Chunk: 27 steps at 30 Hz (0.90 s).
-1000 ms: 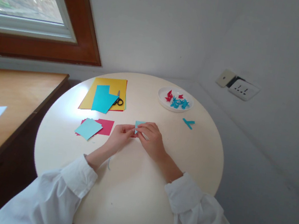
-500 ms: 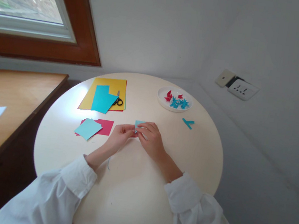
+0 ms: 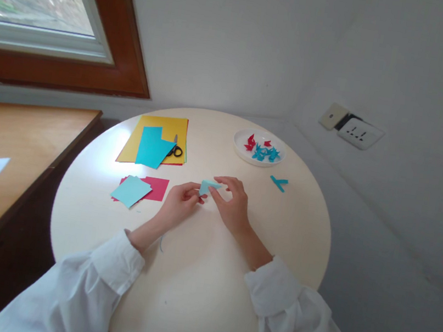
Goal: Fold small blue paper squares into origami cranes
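A small light-blue piece of folded paper (image 3: 209, 186) is held up between my hands over the middle of the round table (image 3: 194, 289). My left hand (image 3: 180, 202) pinches its left side, fingers curled. With the thumb on the paper's right part and the index finger arched near its upper right corner, my right hand (image 3: 233, 204) grips it too. Left of my hands lie light-blue paper squares (image 3: 131, 191) on top of pink paper squares (image 3: 157, 188). The fingertips hide part of the folded paper.
Yellow sheets (image 3: 129, 144) at the back left bear blue paper pieces (image 3: 150, 147) and black-handled scissors (image 3: 176, 150). A white plate (image 3: 240, 151) at the back right holds several red and blue folded paper shapes. Blue paper strips (image 3: 278, 183) lie before it.
My right hand has opened its fingers wider, thumb and index now apart at the paper's right side. More of the folded paper shows, as a triangle-like shape. My left hand stays nearly in place.
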{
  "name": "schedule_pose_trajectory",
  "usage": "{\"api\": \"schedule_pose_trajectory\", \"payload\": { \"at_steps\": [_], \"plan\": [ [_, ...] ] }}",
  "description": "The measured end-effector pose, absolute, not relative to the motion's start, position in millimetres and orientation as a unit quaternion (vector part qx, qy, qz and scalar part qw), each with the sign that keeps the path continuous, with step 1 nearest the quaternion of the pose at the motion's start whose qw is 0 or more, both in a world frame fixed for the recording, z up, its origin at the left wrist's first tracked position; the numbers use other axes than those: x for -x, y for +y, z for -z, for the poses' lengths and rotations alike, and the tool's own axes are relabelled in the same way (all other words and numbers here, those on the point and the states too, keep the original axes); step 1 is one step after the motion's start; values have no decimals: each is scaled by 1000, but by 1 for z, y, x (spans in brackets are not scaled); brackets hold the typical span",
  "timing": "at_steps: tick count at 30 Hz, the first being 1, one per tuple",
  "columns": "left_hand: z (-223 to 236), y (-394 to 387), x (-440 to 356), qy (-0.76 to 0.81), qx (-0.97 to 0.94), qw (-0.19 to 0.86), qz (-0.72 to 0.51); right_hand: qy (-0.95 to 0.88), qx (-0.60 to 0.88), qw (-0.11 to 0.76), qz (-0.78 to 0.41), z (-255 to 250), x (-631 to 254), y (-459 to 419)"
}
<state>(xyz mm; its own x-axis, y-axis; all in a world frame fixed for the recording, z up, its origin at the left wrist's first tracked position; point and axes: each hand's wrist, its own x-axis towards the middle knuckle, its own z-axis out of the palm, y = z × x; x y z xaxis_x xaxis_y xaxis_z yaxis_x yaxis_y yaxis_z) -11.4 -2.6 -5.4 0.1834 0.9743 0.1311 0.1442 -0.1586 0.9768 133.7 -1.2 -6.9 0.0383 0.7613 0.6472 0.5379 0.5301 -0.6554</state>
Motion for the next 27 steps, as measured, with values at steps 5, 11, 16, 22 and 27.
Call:
{"api": "schedule_pose_trajectory", "payload": {
  "at_steps": [5, 11, 16, 22, 27],
  "plan": [
    [3, -6, 12, 463, -647, 415, -441, -670, 480, 543, -161, 12, -135, 2],
    [-1, -6, 13, 476, -660, 358, -458, -661, 466, 549, -210, 10, -131, -2],
    [2, -4, 15, 479, -671, 324, -464, -636, 464, 555, -268, 7, -129, -3],
    [2, -6, 15, 478, -676, 318, -463, -592, 440, 570, -361, 12, -128, 0],
    [3, -5, 15, 481, -670, 329, -460, -566, 440, 571, -400, 13, -126, 0]
  ]
}}
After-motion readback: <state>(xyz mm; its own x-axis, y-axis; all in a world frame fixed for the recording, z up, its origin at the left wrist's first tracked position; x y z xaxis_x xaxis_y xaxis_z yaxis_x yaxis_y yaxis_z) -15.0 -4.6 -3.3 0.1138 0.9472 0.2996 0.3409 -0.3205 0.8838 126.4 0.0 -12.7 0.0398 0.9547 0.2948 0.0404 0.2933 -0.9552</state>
